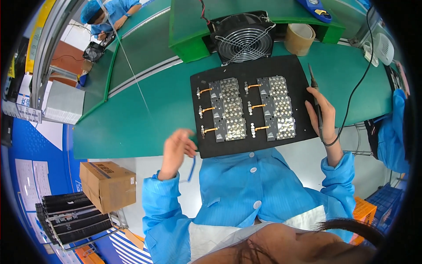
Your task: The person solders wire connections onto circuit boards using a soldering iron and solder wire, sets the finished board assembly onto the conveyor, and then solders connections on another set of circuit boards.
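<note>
My right hand (pixel 325 110) is wrapped around a soldering iron (pixel 313 81), its thin tip pointing up and away past the right edge of a black mat (pixel 246 72). A black cord curves from the iron's rear end. On the mat lie two columns of small dark circuit boards (pixel 269 105) with round metallic spots, each with an orange flex strip (pixel 258 106) ending in a small connector. Just off the mat's near left corner is my left hand (pixel 176 148), fingers curled together. A narrow blue strip (pixel 192 170) hangs below its fingertips; whatever the fingers pinch is too small to make out.
A black fan (pixel 244 40) with a wire guard stands behind the mat, beside a tape roll (pixel 300 38) and a green raised shelf (pixel 189 42). The green table (pixel 132 127) extends left. A cardboard box (pixel 107 187) sits below. Another person (pixel 112 15) works at the far left.
</note>
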The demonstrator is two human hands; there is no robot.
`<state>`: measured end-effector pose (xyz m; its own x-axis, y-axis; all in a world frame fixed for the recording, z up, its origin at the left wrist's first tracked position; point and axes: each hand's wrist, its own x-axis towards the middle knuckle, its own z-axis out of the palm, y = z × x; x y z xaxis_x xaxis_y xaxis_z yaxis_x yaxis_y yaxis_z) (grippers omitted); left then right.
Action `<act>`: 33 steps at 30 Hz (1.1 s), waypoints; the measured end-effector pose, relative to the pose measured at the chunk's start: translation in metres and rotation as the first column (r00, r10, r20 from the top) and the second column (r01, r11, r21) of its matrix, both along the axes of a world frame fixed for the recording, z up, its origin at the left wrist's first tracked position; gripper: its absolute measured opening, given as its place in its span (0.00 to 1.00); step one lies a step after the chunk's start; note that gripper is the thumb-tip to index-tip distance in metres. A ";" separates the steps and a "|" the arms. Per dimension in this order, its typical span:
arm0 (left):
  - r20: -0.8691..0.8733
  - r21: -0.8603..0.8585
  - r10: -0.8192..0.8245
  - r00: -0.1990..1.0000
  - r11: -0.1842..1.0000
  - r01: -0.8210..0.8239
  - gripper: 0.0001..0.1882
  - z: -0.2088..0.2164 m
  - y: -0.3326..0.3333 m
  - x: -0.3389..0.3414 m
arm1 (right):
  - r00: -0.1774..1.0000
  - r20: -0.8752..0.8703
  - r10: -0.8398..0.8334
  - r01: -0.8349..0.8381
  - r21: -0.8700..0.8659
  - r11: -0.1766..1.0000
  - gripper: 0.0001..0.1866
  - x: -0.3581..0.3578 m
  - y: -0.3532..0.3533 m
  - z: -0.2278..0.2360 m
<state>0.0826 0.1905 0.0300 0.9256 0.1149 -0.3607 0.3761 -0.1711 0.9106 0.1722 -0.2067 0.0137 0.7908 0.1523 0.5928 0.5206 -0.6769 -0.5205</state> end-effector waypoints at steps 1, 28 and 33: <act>-0.011 -0.009 0.000 1.000 1.000 0.000 0.13 0.002 0.005 0.003 | 1.000 -0.011 0.000 0.000 -0.009 1.000 0.19 -0.001 -0.002 0.001; 0.323 0.121 -0.395 0.860 0.918 0.377 0.06 0.039 -0.033 0.056 | 0.533 -0.388 0.752 -0.676 0.339 0.654 0.22 0.040 0.114 0.056; 0.424 0.528 -0.168 0.890 0.844 -0.093 0.05 0.041 -0.003 0.072 | 0.675 -0.158 0.721 -0.708 0.136 0.693 0.21 0.074 0.120 0.043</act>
<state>0.1545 0.1873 0.0713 0.9741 0.1254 0.1880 -0.0562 -0.6713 0.7391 0.2460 -0.0870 0.0564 0.5493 0.6872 0.4754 0.7224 -0.1045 -0.6836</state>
